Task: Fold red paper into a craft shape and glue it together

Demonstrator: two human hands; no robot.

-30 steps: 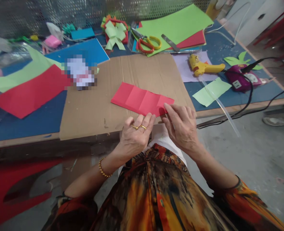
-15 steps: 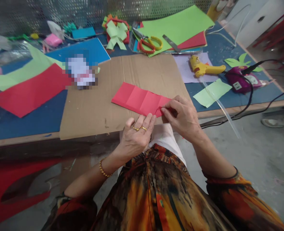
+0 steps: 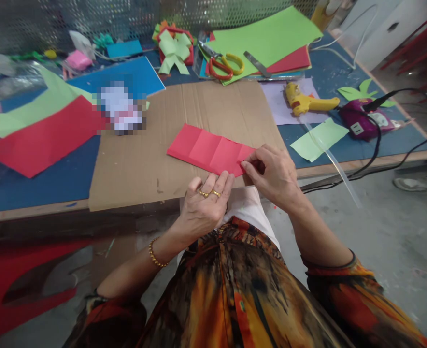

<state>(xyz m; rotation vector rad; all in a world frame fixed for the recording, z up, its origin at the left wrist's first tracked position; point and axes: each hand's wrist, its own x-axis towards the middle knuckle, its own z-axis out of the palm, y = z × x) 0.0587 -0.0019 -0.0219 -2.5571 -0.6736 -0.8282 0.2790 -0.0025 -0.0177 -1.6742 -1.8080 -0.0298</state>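
A red paper strip (image 3: 206,147) with several crosswise creases lies on the cardboard sheet (image 3: 134,169), near its front edge. My right hand (image 3: 273,174) pinches the strip's right end between thumb and fingers, where a small flap is folded over. The fingertips of my left hand (image 3: 208,200), which wears two gold rings, press together at the strip's near edge; its thumb is hidden beneath.
To the right are a yellow glue gun (image 3: 309,103), a purple power block (image 3: 367,121) with black cables, and a light green paper piece (image 3: 320,140). Scissors (image 3: 220,65) lie on green sheets (image 3: 264,41) behind. Red paper (image 3: 47,137) and a pixelated object (image 3: 121,108) sit left.
The small flap at the strip's right end lies flatter under my right fingers, which have shifted very slightly. My left hand stays in place.
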